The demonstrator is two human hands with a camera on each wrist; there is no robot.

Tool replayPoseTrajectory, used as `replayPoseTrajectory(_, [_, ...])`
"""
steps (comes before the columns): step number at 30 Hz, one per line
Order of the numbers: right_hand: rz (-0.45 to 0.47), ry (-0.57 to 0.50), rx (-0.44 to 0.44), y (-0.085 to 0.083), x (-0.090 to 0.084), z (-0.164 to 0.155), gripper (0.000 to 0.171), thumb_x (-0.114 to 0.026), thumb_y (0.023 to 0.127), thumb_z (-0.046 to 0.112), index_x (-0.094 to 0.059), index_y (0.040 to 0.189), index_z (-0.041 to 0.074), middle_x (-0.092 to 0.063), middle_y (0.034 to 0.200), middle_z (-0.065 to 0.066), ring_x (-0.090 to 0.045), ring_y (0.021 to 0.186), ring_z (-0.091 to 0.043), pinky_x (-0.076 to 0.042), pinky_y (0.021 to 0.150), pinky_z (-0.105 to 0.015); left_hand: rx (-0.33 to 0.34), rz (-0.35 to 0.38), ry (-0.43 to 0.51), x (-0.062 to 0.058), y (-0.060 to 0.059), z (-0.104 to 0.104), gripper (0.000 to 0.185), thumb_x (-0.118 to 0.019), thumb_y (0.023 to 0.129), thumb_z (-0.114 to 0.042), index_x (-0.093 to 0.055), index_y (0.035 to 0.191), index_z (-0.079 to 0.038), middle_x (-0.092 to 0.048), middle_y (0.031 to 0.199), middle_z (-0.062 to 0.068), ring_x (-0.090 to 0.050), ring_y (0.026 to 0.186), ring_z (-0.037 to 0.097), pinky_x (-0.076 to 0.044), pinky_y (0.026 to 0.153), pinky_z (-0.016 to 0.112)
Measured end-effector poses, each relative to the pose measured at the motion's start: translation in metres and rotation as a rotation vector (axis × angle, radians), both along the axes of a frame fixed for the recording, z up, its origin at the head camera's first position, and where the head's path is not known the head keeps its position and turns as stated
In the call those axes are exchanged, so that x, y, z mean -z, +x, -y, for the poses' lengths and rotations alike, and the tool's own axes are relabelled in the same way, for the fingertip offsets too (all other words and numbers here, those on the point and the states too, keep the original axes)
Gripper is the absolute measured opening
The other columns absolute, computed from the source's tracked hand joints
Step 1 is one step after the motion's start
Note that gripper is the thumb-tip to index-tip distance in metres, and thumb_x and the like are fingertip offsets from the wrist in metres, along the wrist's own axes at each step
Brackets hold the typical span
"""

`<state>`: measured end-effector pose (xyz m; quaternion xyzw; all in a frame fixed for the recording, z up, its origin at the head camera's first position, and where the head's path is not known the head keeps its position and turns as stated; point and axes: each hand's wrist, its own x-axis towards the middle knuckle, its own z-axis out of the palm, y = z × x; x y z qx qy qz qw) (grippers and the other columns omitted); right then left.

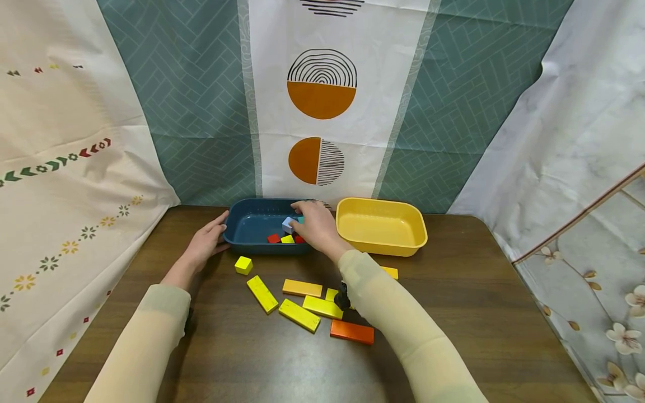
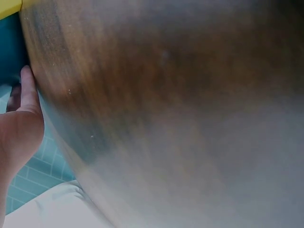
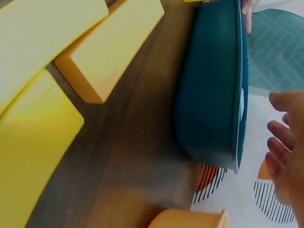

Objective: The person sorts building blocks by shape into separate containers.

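A dark blue plastic bin stands at the back of the table. My left hand touches its left end with fingers extended; the left wrist view shows a finger lying along the wall. Over the bin's right end is my right hand, its fingers loosely bent around nothing in the right wrist view. A light blue cube appears just beside the right thumb, apart from the grip. Inside the bin lie a red block, a yellow block and other pieces partly hidden by the right hand.
A yellow bin stands right of the blue one. In front lie a yellow cube, several yellow blocks, a light orange block and a red-orange block. My right sleeve partly covers some blocks. A patterned cloth hangs behind.
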<state>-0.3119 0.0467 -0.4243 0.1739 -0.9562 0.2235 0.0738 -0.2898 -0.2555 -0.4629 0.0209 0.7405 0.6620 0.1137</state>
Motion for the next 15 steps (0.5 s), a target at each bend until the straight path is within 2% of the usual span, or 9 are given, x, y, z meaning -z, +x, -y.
replayPoseTrajectory(7, [-0.001,-0.053,0.015,0.000,-0.006,-0.018,0.044,-0.073,0.096,0.033,-0.065,0.137,0.017,-0.067,0.125,0.001,-0.053,0.116,-0.020,-0.049,0.098,-0.035,-0.004,0.004,0.007,-0.001,0.000,-0.002,0.057,-0.033,0.111,-0.015,-0.015,0.165,-0.015,-0.012,0.168,0.021,-0.033,0.143,0.048,-0.033,0.112,0.060])
replayPoseTrajectory(15, [-0.008,-0.087,0.000,0.002,-0.014,-0.030,0.045,-0.074,0.096,0.033,-0.066,0.137,0.016,-0.068,0.121,0.001,-0.052,0.112,-0.020,-0.049,0.094,-0.036,-0.005,0.006,0.010,-0.001,0.000,-0.002,0.057,-0.032,0.111,-0.015,-0.014,0.165,-0.015,-0.011,0.168,0.021,-0.033,0.143,0.048,-0.033,0.112,0.060])
